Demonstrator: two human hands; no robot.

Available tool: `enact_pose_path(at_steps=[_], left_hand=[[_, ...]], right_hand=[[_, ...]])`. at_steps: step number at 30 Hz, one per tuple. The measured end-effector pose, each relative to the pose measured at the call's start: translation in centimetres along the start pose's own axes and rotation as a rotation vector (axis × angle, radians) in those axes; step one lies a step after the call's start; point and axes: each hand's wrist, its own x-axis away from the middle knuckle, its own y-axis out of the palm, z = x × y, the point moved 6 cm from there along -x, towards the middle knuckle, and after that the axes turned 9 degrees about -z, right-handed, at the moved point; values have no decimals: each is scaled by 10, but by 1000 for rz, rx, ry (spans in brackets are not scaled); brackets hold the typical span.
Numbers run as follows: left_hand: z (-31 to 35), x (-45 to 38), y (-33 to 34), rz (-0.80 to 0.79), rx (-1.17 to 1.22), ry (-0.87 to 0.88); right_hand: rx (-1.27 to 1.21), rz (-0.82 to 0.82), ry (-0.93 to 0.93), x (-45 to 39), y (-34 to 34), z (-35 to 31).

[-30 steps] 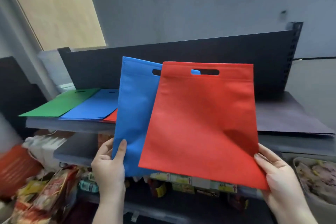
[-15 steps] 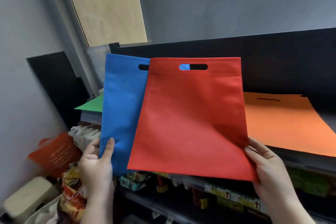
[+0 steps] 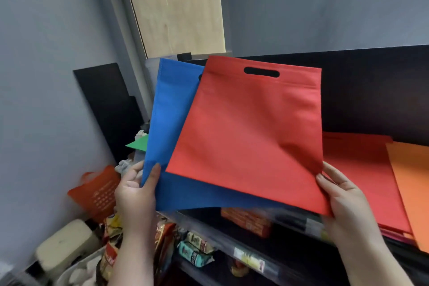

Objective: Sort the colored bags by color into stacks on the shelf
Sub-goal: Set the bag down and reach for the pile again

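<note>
L hand (image 3: 135,189) pinches blue bag (image 3: 167,123) corner – R hand (image 3: 343,202) pinches red bag (image 3: 250,137) corner.

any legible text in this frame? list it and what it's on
None can be read.
Orange bag by the wall: pale print, blurred.
Snack packets on the lower shelf: print too small.
Shelf-edge price labels: blurred.
Red bag and blue bag: no print visible.

Single head-worn view, looking forward and slightly down at the dark shelf (image 3: 348,90); close, within arm's reach of it. Tilted off level; wide-angle, taking in wall left of the shelf.
</note>
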Motion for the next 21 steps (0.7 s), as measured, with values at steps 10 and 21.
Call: enact_pose_path(at_steps=[10, 21], left_hand=[[-28, -91, 6, -65, 68, 13], [-96, -173, 72, -388, 60, -122]], right_hand=[[-6, 14, -147, -62, 38, 2], [64, 251, -294, -52, 37, -15]])
